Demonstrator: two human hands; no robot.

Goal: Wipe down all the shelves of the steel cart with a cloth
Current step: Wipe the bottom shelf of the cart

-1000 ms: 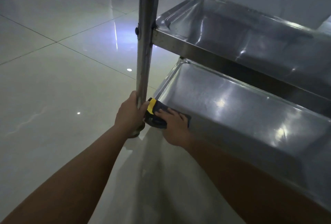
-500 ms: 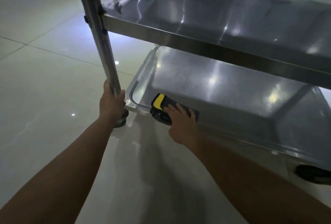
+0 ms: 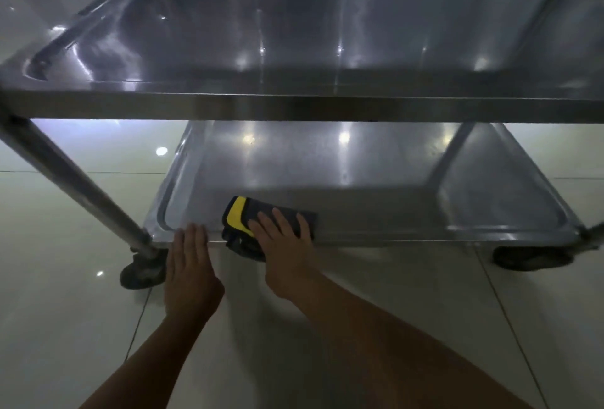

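The steel cart fills the head view, with an upper shelf (image 3: 294,33) above and a bottom shelf (image 3: 327,160) near the floor. A dark cloth with a yellow patch (image 3: 240,217) lies over the bottom shelf's near rim. My right hand (image 3: 284,242) presses flat on the cloth with straight fingers. To its left, my left hand (image 3: 189,261) rests open with its fingertips on the near rim, close to the left corner. Part of the cloth is hidden under my right hand.
The cart's near-left leg (image 3: 72,180) slants down to a dark caster (image 3: 140,269) beside my left hand. Another caster (image 3: 532,256) sits under the right corner. Glossy pale floor tiles (image 3: 65,327) surround the cart.
My left hand let go of the cart's leg and now rests flat on the bottom shelf's rim. My right hand slid the cloth rightward along the near rim. The view swung to face the cart squarely.
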